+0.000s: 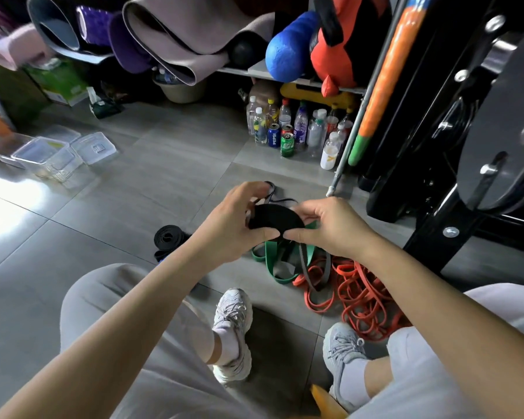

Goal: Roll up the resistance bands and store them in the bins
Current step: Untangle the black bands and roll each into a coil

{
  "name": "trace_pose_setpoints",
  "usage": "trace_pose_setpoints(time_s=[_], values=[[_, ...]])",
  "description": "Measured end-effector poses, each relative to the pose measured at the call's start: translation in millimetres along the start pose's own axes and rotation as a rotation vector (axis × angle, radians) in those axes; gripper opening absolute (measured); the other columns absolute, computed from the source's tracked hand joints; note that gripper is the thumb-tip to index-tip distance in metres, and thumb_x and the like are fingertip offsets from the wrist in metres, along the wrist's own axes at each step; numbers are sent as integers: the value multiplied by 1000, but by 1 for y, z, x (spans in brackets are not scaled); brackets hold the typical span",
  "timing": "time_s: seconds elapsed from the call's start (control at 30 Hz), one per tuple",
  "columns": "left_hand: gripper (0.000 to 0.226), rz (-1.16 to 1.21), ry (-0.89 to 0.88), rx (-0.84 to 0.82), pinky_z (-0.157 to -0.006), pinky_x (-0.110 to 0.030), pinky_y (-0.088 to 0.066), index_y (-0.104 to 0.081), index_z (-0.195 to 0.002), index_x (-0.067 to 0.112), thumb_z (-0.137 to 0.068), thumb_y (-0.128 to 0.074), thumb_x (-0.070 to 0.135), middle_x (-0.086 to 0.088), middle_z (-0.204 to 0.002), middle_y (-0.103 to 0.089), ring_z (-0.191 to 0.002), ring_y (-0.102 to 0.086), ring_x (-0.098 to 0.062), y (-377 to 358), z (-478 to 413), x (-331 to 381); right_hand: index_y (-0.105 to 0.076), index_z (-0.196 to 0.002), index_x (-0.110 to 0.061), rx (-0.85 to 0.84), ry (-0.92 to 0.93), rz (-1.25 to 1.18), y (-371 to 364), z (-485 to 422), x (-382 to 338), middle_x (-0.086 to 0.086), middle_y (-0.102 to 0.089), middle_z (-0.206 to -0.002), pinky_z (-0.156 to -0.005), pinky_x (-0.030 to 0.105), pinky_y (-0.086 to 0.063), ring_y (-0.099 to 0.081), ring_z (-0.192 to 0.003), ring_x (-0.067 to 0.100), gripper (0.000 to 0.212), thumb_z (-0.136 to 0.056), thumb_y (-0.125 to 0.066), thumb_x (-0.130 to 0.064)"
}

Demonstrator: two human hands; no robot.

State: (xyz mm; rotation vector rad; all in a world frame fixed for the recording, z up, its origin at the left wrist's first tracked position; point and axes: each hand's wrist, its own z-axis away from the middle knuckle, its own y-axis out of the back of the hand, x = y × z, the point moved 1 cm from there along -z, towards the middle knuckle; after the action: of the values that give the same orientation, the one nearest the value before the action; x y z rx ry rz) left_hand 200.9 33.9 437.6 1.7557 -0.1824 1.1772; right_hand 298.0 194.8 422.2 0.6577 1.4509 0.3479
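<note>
Knees frame it: left hand and right hand pinch the half-rolled black band, held above the green band; soft, springy, likely to uncoil, so grip the coil's edges.

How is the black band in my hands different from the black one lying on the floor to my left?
The held black band is gripped between the left hand and right hand; the floor black band lies untouched on the tiles. The held one trails a loose tail; the floor one looks fully coiled. Both are black.
</note>
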Motion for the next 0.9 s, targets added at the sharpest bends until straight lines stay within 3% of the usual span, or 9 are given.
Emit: trace_pose_setpoints(time_s=[0.07, 0.13, 0.2, 0.37, 0.6, 0.67, 0.73, 0.8, 0.9], values=[[66, -327, -130, -75, -89, -25, -39, -42, -136, 21, -78, -73, 20, 4, -123, -51, -108, -50, -14, 1, -1, 7, -71, -103, -18, -35, -13, 127, -2, -1, -1, -2, -74, -93, -82, 29, -52, -68, -88, 11, 28, -75, -77, -19], [57, -576, -196, -120, -88, -28, -38, -44, -135, 28, -83, -66, 24, 4, -124, -55, -113, -49, -18, -2, -2, 11, -72, -102, -20, -33, 0, 166, -4, -2, -3, -2, -73, -92, -82, 33, -51, -67, -88, 12, 28, -75, -77, -22], [49, -620, -194, -88, -84, -31, -44, -48, -132, 32, -85, -61, 22, 4, -120, -58, -111, -52, -20, -2, -3, 11, -72, -103, -24, -13, 12, 150, -6, -2, -3, -6, -73, -90, -81, 31, -52, -66, -86, 8, 29, -74, -77, -22], [41, -329, -213, 76, -75, -26, -44, -62, -120, 26, -82, -68, 14, 6, -104, -65, -79, -54, -10, 3, 5, 10, -70, -106, -29, 57, -14, -84, -2, 8, 5, -19, -70, -92, -82, 8, -46, -62, -90, -10, 36, -73, -78, -15], [39, 231, -7, 295, -87, -30, -51, -66, -98, 38, -72, -74, 11, 19, -94, -69, -93, -66, -9, 5, 10, -1, -66, -108, -36, 102, 11, -130, 5, 10, 12, -6, -72, -94, -89, 36, -52, -66, -86, 5, 45, -67, -82, -25], [41, 424, 15, 293, -79, -31, -53, -65, -95, 35, -75, -72, 0, 17, -88, -71, -88, -68, -10, 5, 11, -1, -65, -106, -36, 159, 59, -196, 4, 6, 7, 6, -67, -89, -86, 31, -49, -59, -80, 14, 44, -64, -80, -32], [42, 596, 47, 278, -70, -30, -55, -65, -95, 30, -79, -66, -8, 13, -84, -72, -82, -68, -12, 4, 14, -1, -66, -105, -28, 212, 93, -224, 3, 3, 3, 13, -62, -86, -81, 22, -44, -53, -78, 10, 40, -66, -77, -28], [38, 699, 57, 266, -68, -26, -56, -65, -97, 26, -79, -63, -8, 9, -85, -73, -83, -69, -13, 3, 16, -1, -67, -103, -22, 244, 100, -270, 2, 0, 2, 6, -65, -88, -81, 13, -43, -56, -81, 2, 37, -69, -79, -16], [35, 802, 91, 249, -70, -28, -58, -66, -98, 24, -77, -65, -4, 5, -86, -72, -82, -69, -16, 0, 15, -5, -66, -97, -24, 211, 94, -440, -3, -3, 0, -12, -72, -88, -85, 17, -48, -65, -88, 0, 34, -67, -75, -9]])
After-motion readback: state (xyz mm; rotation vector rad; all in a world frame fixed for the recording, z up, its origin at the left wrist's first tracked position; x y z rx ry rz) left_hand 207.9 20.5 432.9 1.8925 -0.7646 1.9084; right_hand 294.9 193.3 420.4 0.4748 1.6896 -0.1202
